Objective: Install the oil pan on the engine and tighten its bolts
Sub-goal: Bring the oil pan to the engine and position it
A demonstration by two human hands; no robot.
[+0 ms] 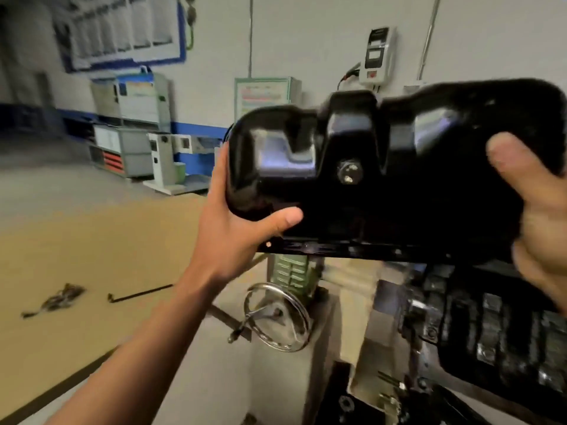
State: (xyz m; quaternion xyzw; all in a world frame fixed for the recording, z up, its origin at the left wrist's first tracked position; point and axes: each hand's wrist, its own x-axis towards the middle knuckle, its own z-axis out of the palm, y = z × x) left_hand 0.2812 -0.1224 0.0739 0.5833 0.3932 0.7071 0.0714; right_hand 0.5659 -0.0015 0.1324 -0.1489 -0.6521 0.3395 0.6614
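Hands clamp both ends of a glossy black stamped-metal oil pan (383,167), held up in the air with its flat flange edge lowest. Left hand (236,228) wraps the left end, thumb on the near face; right hand (540,210) grips the right end, thumb on top. Below right lies the dark, greasy engine (491,326). A chrome handwheel (277,317) sits lower centre, a tan wooden table (76,256) to the left.
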